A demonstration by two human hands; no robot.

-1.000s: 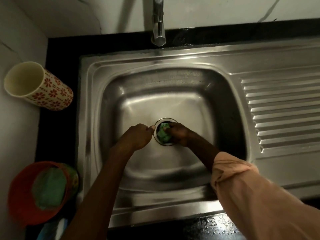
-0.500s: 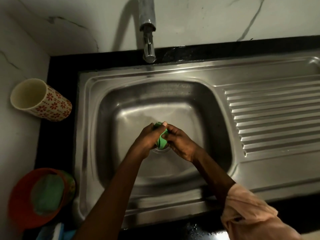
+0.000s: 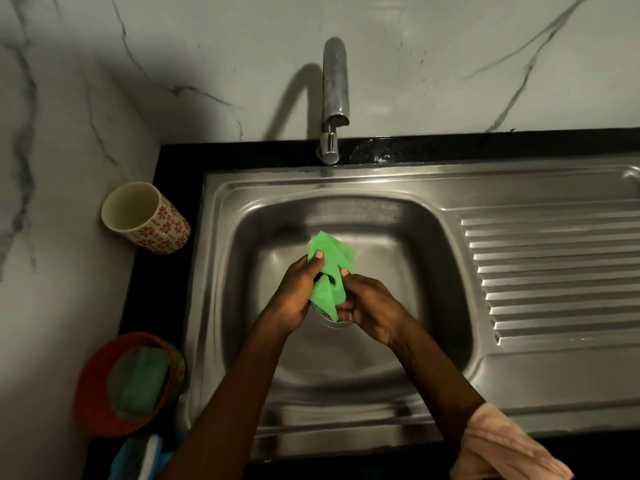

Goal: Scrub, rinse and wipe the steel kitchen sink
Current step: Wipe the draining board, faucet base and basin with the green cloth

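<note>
Now lifted clear of the drain (image 3: 331,320), where a second ago pressed down into it: green cloth (image 3: 328,271), held up over the middle of the basin. Opened out too, no longer wadded small, with a loose corner fanning toward 12 o'clock and another hanging toward 6. Both hands raised with it. Wider reach of wall in view than before, tap seen whole.

Steel sink (image 3: 381,188) filling the centre, its ribbed draining board (image 3: 554,271) stretching to 3 o'clock. Black counter (image 3: 166,174) framing it, wet and shiny at 12 o'clock behind the rim. White marble-veined wall (image 3: 450,64) across the top and down the 9 o'clock side. Tap (image 3: 334,98) at 12 o'clock, spout over the back rim.

Left hand (image 3: 298,289) curled round the cloth, thumb pressed on its upper fold. Right hand (image 3: 367,306) gripping the lower part from the 3 o'clock side, fingers bent into the fabric, just above the drain. Pink sleeve (image 3: 502,452) rolled up at 5 o'clock.

Orange bowl (image 3: 93,393) at 8 o'clock holding something green. Floral cup (image 3: 145,216) tipped on the counter at 10 o'clock.
</note>
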